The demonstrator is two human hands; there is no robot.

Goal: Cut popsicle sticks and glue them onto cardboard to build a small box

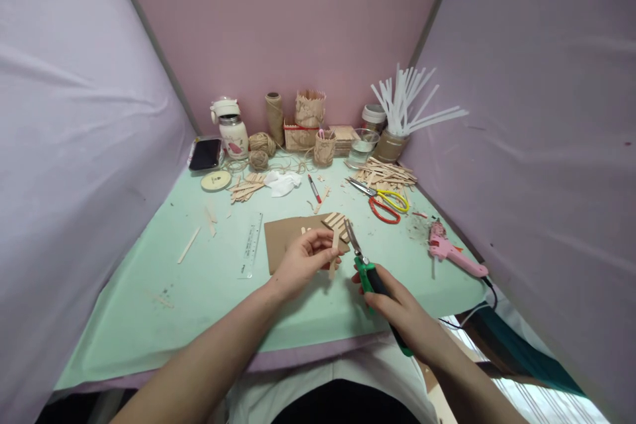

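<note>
Left hand (pixel 309 255) pinches wooden stick (pixel 335 246), long axis roughly twelve-to-six; right hand (pixel 395 299) grips green-handled shears (pixel 366 270), blades toward eleven. Stick at right hand's ten o'clock, just beside blades; left hand nearer.

A pale green tabletop (pixel 129 305) carries a brown cardboard sheet (pixel 277 238). Left of the sheet lies a clear ruler (pixel 252 245); beyond the sheet, a marker (pixel 314 189) and crumpled white tissue (pixel 282 183); rightward, scissors (pixel 373 192) and, farther, a pink glue gun (pixel 451 250).
</note>
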